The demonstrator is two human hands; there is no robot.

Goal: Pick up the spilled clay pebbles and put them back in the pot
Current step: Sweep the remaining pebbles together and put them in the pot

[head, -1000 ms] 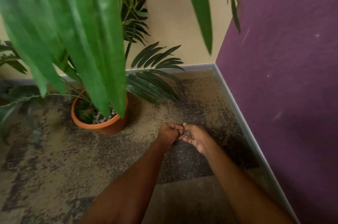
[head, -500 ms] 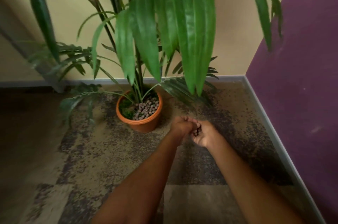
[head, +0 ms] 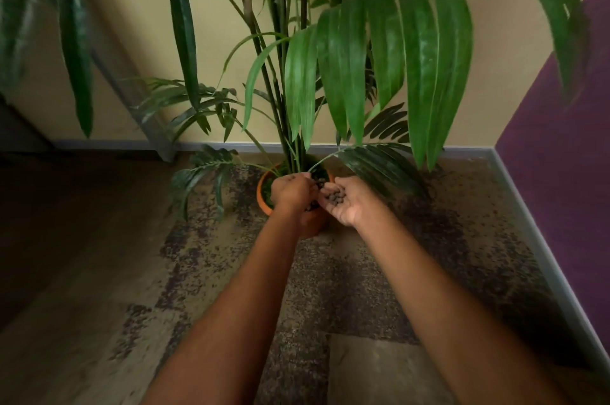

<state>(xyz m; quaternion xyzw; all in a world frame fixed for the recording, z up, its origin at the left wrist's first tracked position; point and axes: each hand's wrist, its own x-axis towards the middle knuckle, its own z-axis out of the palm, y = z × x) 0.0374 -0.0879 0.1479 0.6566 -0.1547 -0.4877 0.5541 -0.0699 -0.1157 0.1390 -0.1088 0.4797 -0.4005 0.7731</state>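
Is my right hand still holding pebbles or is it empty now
Not empty. The right hand is open, palm up beside the pot, with a small pile of clay pebbles resting in it.

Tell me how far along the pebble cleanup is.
Mid-return. The right hand, cupped palm up at the pot, holds a small heap of clay pebbles. The left hand is over the pot, fingers curled. Left: empty the palm. Whether pebbles remain on the speckled carpet is unclear.

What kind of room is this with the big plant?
Probably an indoor corner of a home or office: a patterned carpet meets a baseboard under cream and purple walls, with a potted palm standing there.
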